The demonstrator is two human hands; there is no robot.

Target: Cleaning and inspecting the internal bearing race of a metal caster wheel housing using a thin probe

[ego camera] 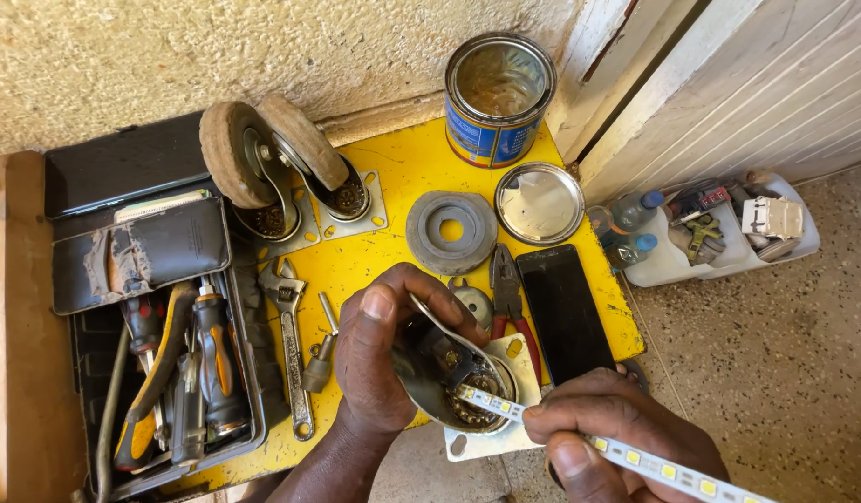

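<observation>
The left hand (pixel 379 359) is coming up from the bottom edge on a bare forearm, palm turned inward, its thumb pointing up and its fingers (pixel 440 293) curling over to the right in a closed grasp. The right hand (pixel 617 424) is reaching in from the lower right, knuckles up, pinching between the thumb and the bent forefinger.

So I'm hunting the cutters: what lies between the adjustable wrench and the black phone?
In the head view, the left hand on a caster bracket, and red-handled pliers lie between wrench and phone.
</observation>
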